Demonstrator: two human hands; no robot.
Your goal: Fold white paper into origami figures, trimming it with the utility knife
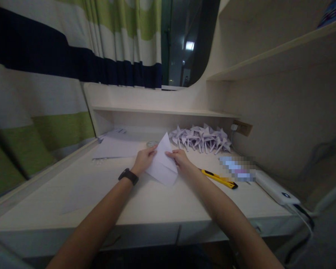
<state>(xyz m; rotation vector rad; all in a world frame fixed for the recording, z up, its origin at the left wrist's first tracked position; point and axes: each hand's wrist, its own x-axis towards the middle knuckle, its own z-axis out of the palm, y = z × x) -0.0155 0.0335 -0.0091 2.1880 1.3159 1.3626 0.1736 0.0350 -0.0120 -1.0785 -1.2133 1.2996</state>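
A sheet of white paper (162,164), creased and partly folded to a point at the top, is held up just above the desk. My left hand (144,158), with a dark watch (128,176) on its wrist, pinches the paper's left edge between thumb and fingers. On the opposite edge my right hand (179,157) grips it, thumb on top. Behind the paper, a small round item (152,143) lies on the desk, partly covered. Several folded paper pinwheels (201,136) are heaped at the back, right of the paper.
A stack of white paper (116,145) lies at the back left, and a loose sheet (84,192) nearer the front. To the right are a yellow utility knife (220,179), a blurred-out phone-like item (237,169) and a white power strip (277,188) with cables. A shelf (162,111) overhangs the back.
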